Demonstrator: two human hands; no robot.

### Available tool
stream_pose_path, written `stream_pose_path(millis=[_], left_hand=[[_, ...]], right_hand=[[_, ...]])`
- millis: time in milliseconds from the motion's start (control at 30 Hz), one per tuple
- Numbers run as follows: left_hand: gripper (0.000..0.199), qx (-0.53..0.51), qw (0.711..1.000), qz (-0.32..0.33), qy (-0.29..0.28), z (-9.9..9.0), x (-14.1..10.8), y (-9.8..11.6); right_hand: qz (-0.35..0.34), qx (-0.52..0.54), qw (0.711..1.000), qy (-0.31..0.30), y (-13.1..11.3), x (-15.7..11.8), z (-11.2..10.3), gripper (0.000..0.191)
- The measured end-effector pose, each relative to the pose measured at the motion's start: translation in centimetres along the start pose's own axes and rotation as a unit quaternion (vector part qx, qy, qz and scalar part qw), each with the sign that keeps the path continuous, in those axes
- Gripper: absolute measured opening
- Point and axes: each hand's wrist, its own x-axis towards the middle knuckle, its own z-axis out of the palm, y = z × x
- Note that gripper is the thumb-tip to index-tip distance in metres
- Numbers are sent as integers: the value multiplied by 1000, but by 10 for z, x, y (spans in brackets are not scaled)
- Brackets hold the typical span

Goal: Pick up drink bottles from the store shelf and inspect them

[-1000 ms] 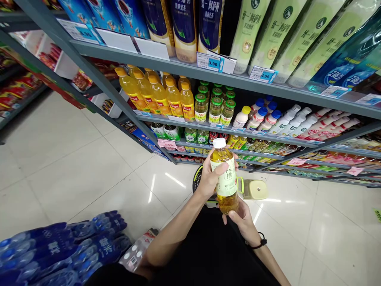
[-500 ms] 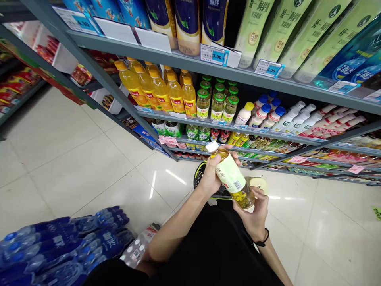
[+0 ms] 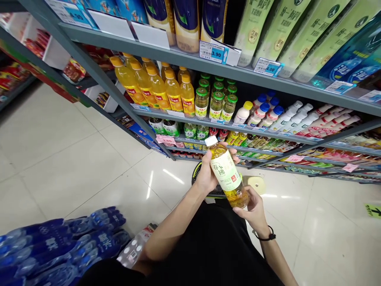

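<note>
A tea bottle (image 3: 226, 171) with a white cap and pale green label is tilted in front of my body, cap toward the upper left, its printed front facing up. My left hand (image 3: 207, 171) is wrapped round its upper part, thumb on the near side and fingertips showing beyond the far side. My right hand (image 3: 253, 208) grips the bottle's base between thumb and fingers. Amber liquid with bits at the bottom shows below the label. A dark basket (image 3: 196, 170) with a yellow-green rim is partly hidden behind the bottle and my left hand.
Drink shelves (image 3: 178, 51) stand ahead, with orange juice bottles (image 3: 156, 88), green-lidded jars (image 3: 217, 104) and small white bottles beyond. Blue-wrapped water packs (image 3: 50, 246) lie on the floor at lower left. A pale yellow stool-like object (image 3: 256, 184) is right of the basket.
The bottle has been turned in my hands: the barcode side showed before, and the large-character front shows now. Both hands stay on it. The view has shifted slightly.
</note>
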Motion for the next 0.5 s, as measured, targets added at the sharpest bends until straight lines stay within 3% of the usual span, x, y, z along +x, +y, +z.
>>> stream_pose_path(millis=[100, 300, 500], left_hand=[[60, -2, 1000, -1, -24, -1, -1, -1], [86, -22, 999, -27, -27, 0, -4, -5], [84, -26, 999, -39, -23, 3, -5, 1]], right_hand=[[50, 127, 987, -82, 0, 2, 1, 47], [79, 304, 924, -217, -8, -1, 23, 65], [96, 372, 884, -265, -2, -1, 33, 68]])
